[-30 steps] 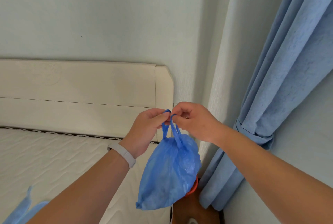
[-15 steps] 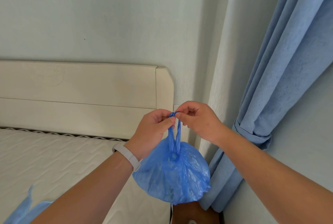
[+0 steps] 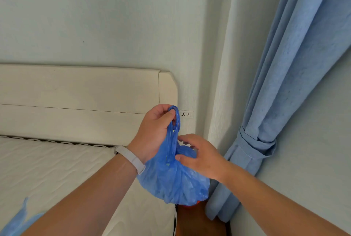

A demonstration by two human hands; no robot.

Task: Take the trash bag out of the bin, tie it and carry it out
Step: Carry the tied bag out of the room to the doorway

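A blue plastic trash bag [image 3: 171, 184] hangs in the air in front of me, bulging at the bottom. Both of its thin handle loops are pinched in my left hand [image 3: 153, 131], which holds them up near the headboard's corner. My right hand [image 3: 199, 156] is lower, fingers spread, thumb and fingers touching the bag's gathered neck just under the handles. A sliver of an orange bin rim [image 3: 197, 202] shows under the bag; the rest of the bin is hidden.
A cream headboard [image 3: 79, 99] and a white quilted mattress [image 3: 47, 169] fill the left. A wall socket [image 3: 186, 114] sits beside the headboard. A tied blue curtain [image 3: 275, 102] hangs on the right. Another blue bag [image 3: 17, 220] lies at the bottom left.
My right hand has let go of the handle and dropped to the bag's neck. My left hand now holds both handles together.
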